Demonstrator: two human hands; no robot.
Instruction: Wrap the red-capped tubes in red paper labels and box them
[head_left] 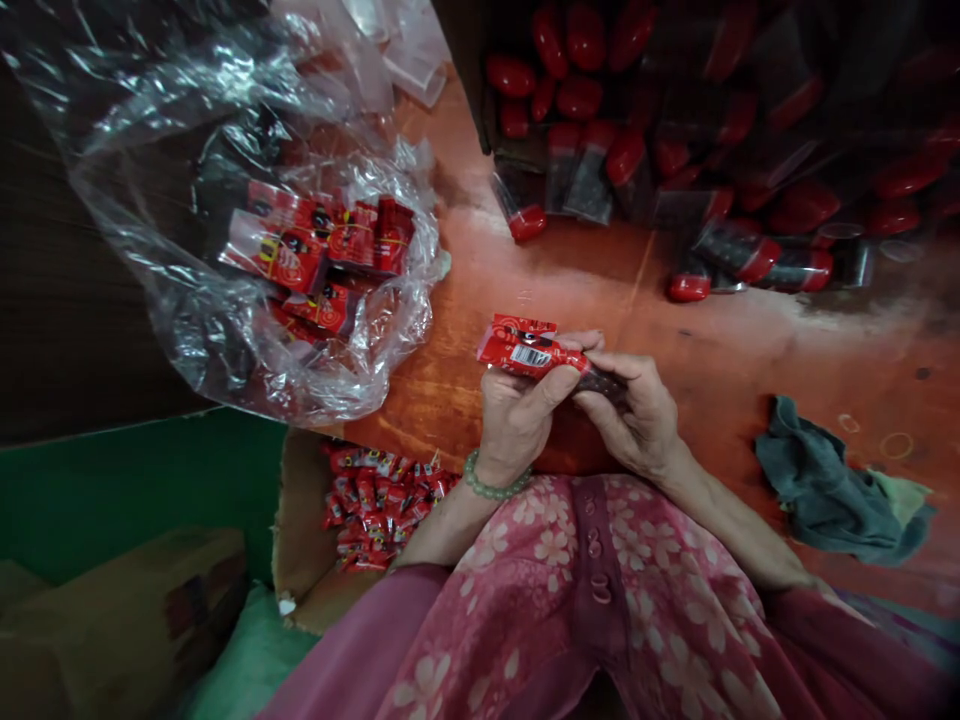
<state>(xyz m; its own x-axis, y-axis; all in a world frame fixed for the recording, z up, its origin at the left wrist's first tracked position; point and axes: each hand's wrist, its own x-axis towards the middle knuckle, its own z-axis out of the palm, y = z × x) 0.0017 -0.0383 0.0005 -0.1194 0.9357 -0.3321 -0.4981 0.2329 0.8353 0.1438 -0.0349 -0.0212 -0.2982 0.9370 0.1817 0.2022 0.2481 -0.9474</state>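
Head cam: 2 hands, left hand [514, 415] & right hand [637, 415], hold 1 red packet [525, 347].

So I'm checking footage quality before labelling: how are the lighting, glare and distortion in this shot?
Head view: light falls on the orange table, the left hand, the right hand and the red packet they hold; the red-capped items at top right sink into shadow; glare streaks the clear plastic bag; corners are dark and bent by the wide lens.
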